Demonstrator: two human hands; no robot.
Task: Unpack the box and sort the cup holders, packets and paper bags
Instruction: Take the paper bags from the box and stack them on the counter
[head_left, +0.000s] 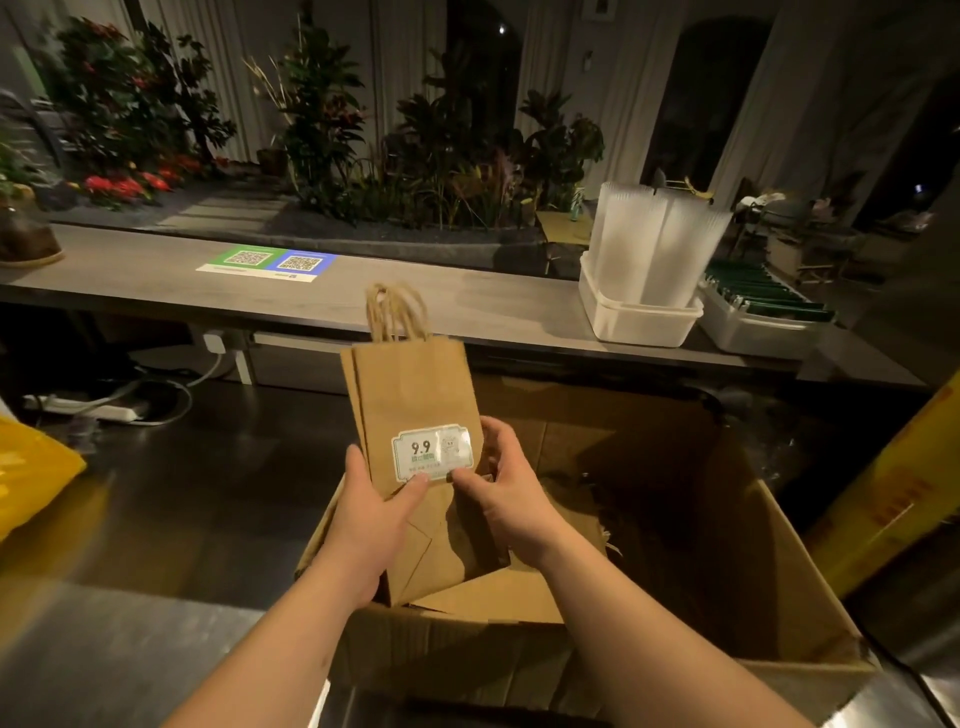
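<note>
Dim room, dark glossy floor reflecting warm light, pale curtains hanging behind. Running across the middle, a long grey counter carrying a green and blue QR sheet, a white tub holding upright ribbed translucent stacks, and just beside it a second tub filled with green packets. Behind the counter, a planter bed showing leafy plants and red flowers. Under the counter, a power strip trailing cables. At the left edge, something yellow poking in. Standing open on the floor, a cardboard box. Hovering over its near-left corner, flat brown paper bags, twine handles pointing up, a "9.9" sticker facing the camera. Left hand gripping the bags from the left, thumb pressing on the sticker's lower edge. Right hand gripping from the right, thumb on the sticker, fingers curling behind.
</note>
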